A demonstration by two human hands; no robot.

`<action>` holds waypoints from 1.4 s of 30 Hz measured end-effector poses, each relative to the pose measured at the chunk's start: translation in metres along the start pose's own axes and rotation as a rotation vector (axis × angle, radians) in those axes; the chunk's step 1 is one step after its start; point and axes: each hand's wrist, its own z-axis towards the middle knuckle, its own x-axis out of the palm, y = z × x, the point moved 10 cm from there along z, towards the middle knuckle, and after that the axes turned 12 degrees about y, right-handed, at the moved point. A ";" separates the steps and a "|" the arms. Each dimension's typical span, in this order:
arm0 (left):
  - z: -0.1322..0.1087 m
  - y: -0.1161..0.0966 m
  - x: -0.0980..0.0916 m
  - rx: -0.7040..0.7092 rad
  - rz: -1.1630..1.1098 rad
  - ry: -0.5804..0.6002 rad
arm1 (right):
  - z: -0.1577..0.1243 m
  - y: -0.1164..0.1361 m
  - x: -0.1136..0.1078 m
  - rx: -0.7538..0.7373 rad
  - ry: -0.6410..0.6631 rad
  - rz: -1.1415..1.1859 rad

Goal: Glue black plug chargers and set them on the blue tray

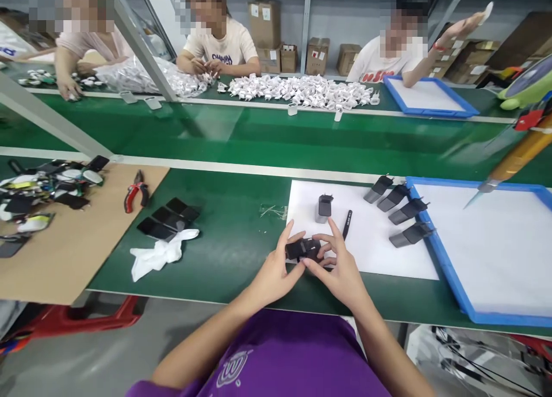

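Both my hands hold one small black charger block (302, 248) just above the near edge of a white sheet (371, 253). My left hand (276, 270) grips its left end with thumb and fingers. My right hand (338, 267) pinches its right side, fingers curled around it. Another black charger (323, 207) stands upright on the sheet just beyond my hands. A black pen-like tool (347, 224) lies beside it. Several black chargers (403, 213) lean in a row against the blue tray's (448, 282) left rim.
A white cloth (159, 253) and flat black pieces (168, 218) lie to the left on the green bench, with red pliers (135, 191) on a brown board. Across the green conveyor (276, 138), three people work beside a heap of white plugs (302, 91). An orange tool (513, 164) hangs at right.
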 end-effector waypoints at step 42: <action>0.044 -0.005 0.024 -0.023 0.381 -0.096 | -0.006 0.035 -0.326 -0.182 -0.618 0.171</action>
